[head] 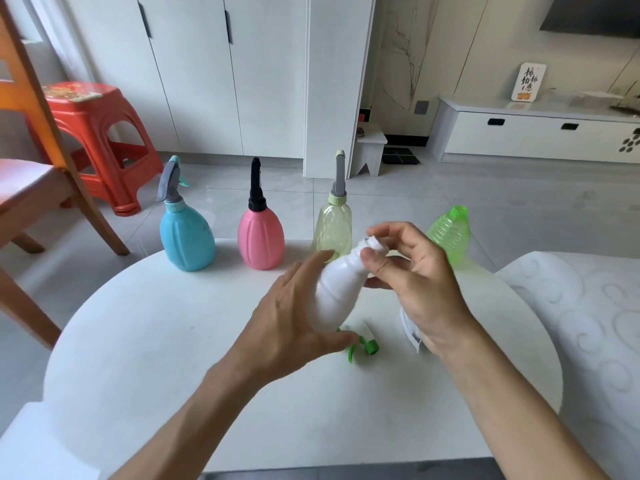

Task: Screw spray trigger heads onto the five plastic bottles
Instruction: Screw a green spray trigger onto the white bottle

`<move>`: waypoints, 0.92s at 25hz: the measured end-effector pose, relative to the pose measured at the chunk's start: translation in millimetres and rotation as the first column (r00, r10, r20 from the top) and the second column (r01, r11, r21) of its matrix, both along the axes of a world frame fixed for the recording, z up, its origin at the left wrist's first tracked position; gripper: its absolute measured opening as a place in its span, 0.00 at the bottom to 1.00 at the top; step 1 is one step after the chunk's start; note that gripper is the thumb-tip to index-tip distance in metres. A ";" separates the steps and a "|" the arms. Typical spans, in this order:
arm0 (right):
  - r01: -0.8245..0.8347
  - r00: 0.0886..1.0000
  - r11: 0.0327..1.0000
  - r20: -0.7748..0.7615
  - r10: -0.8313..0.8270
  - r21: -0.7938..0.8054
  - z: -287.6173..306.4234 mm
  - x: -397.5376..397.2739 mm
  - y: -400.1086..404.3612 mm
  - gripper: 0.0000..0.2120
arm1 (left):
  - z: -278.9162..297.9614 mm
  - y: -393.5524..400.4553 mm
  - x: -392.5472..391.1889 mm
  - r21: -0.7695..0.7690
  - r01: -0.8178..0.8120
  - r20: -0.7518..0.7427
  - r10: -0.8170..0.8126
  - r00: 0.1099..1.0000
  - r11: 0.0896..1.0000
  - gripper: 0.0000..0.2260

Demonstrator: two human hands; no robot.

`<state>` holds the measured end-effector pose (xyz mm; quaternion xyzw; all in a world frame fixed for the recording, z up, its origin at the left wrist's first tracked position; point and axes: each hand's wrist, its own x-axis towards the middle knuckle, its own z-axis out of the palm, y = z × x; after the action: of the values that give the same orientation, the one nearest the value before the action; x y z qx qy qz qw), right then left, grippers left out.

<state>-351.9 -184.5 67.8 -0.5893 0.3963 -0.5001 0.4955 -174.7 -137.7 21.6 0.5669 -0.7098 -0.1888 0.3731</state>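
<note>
Seen from the head camera: a white bottle (337,292) lifted above a round white table (145,341), tilted with its open neck up and to the right. Left hand (294,317) wrapped around the bottle's lower body, fingers (311,268) grasping it from the side; right hand (412,278) pinching the bare threaded neck between thumb and fingertips, nothing else visibly held. Along the far edge of the table, three finished bottles upright in a row: a blue bottle (187,237), a pink bottle (260,237) and a pale yellow bottle (332,233), each topped with a spray head. Just right of them, partly behind the right hand, a green bottle (450,233), neck open and no head on. On the table below the hands, a green spray head (363,346) lying on its side, and a white spray head (410,332) mostly hidden under the right wrist. Three of five apparently done, the white one in hand. Risks from here: cross-threading if a head goes on while the bottle sits at this tilt; the light, empty bottle twisting in the left hand's grip during tightening; a sleeve-level sweep of the right wrist pushing the hidden white head off toward the table's edge; a careless reach knocking the green bottle over.
</note>
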 end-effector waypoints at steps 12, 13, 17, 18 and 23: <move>-0.521 0.161 0.851 -0.987 0.024 -0.065 -101.4 5.7 -19.6 0.23 | -20.0 -0.2 54.7 -0.130 -0.260 0.380 0.290 0.878 0.957 0.33; -0.525 0.157 0.847 -0.988 0.008 -0.077 -109.1 7.8 -17.4 0.22 | -22.4 0.5 58.4 -0.139 -0.245 0.419 0.281 0.864 0.960 0.34; -0.418 0.243 0.887 -0.965 -0.101 -0.198 -102.5 1.7 -19.0 0.19 | -25.2 4.0 81.0 -0.102 -0.221 0.576 0.239 0.782 0.970 0.35; -0.379 0.244 0.899 -0.961 -0.130 -0.217 -96.4 -3.2 -20.4 0.18 | -24.3 5.3 89.3 -0.066 -0.230 0.609 0.222 0.761 0.971 0.34; -0.150 0.218 0.936 -0.934 -0.283 -0.319 -68.6 -42.6 -26.9 0.16 | -21.4 15.9 126.4 0.038 -0.315 0.686 0.204 0.699 0.948 0.34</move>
<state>-394.5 -211.4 -0.8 -0.8289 0.5498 -0.1033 0.0056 -48.3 -121.8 0.3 0.7178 -0.6922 0.0300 0.0693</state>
